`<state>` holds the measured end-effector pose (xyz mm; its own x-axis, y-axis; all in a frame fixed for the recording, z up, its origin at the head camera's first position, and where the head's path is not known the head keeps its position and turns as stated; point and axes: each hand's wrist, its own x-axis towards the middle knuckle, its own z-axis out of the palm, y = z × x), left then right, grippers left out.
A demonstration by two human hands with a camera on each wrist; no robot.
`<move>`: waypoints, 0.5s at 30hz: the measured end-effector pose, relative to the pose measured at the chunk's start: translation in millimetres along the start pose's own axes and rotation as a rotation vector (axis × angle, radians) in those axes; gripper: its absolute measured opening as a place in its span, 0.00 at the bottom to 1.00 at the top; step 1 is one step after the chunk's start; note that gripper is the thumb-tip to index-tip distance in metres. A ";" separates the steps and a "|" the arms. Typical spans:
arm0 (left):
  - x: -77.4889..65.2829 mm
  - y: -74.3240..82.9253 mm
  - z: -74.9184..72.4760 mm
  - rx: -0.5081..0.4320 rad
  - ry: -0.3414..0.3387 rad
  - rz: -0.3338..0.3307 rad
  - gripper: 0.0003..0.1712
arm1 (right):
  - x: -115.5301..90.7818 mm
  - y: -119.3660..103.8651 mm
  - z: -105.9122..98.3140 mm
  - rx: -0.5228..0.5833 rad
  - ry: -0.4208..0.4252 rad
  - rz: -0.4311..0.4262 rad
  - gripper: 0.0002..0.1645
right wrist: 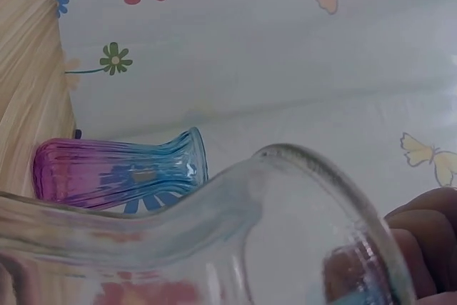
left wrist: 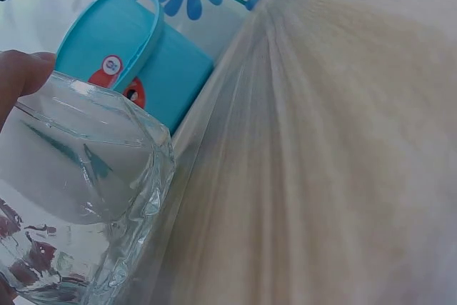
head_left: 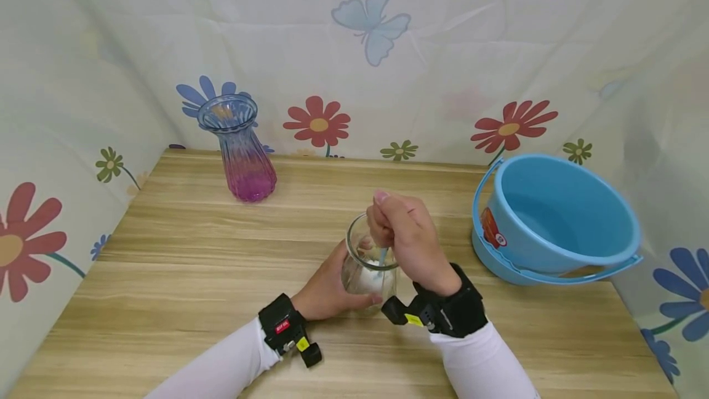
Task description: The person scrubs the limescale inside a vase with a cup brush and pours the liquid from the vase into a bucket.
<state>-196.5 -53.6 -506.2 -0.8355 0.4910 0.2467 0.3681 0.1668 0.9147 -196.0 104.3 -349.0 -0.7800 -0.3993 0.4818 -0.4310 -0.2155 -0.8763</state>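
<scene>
A clear glass vase (head_left: 350, 277) with a flared rim stands on the table, tilted a little. My left hand (head_left: 324, 288) grips its side, with the thumb (left wrist: 27, 76) across the front of the glass in the left wrist view. Over the mouth, my right hand (head_left: 408, 236) holds the light-blue handle (head_left: 383, 256) of what looks like a sponge brush, its fingers curled round it. The white head (head_left: 368, 279) is inside the vase and shows through the glass. In the right wrist view the curled fingers (right wrist: 427, 237) sit right at the rim.
A ribbed blue-to-pink vase (head_left: 249, 162) stands at the back left of the wooden table (head_left: 183, 276). On the right is a light-blue bucket (head_left: 554, 245) with its handle hanging down. A flowered curtain (head_left: 266, 36) encloses the table's back and sides.
</scene>
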 end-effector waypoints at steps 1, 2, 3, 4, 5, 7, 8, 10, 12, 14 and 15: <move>0.6 -5.8 1.0 0.007 -0.001 0.000 0.60 | 0.0 -0.4 0.6 -0.014 0.014 0.001 0.29; 1.2 -11.1 1.8 0.014 -0.002 -0.002 0.61 | -0.2 -0.7 1.1 -0.032 0.029 0.001 0.29; 1.5 -15.0 2.4 0.022 -0.003 -0.006 0.62 | -0.3 -0.8 1.7 -0.048 0.044 -0.001 0.29; 1.9 -17.2 2.8 0.026 -0.004 -0.003 0.62 | -0.3 -0.8 2.4 -0.064 0.060 -0.005 0.29; 2.1 -18.0 2.9 0.026 -0.005 0.000 0.62 | -0.3 -0.9 3.2 -0.077 0.076 -0.011 0.29; 2.4 -18.1 2.9 0.032 -0.008 0.016 0.63 | -0.2 -0.6 4.7 -0.095 0.102 -0.024 0.30; 2.0 -14.6 2.2 0.026 -0.008 0.018 0.62 | -0.2 -0.2 5.5 -0.105 0.114 -0.033 0.30; 1.3 -5.4 0.6 0.010 -0.007 0.028 0.61 | -0.4 1.1 6.5 -0.127 0.132 -0.052 0.29; 0.2 4.5 -1.0 -0.003 -0.006 0.031 0.60 | -0.9 2.5 7.0 -0.150 0.140 -0.067 0.29; -0.9 15.7 -3.2 -0.024 -0.009 0.021 0.58 | -1.2 3.6 7.3 -0.178 0.140 -0.076 0.28; -1.2 18.6 -3.8 -0.025 -0.012 0.019 0.57 | -1.3 4.1 7.3 -0.191 0.135 -0.079 0.28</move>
<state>-190.1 -54.2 -488.3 -0.8237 0.5038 0.2601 0.3733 0.1365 0.9176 -193.4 97.5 -353.3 -0.7886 -0.2623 0.5561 -0.5609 -0.0636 -0.8254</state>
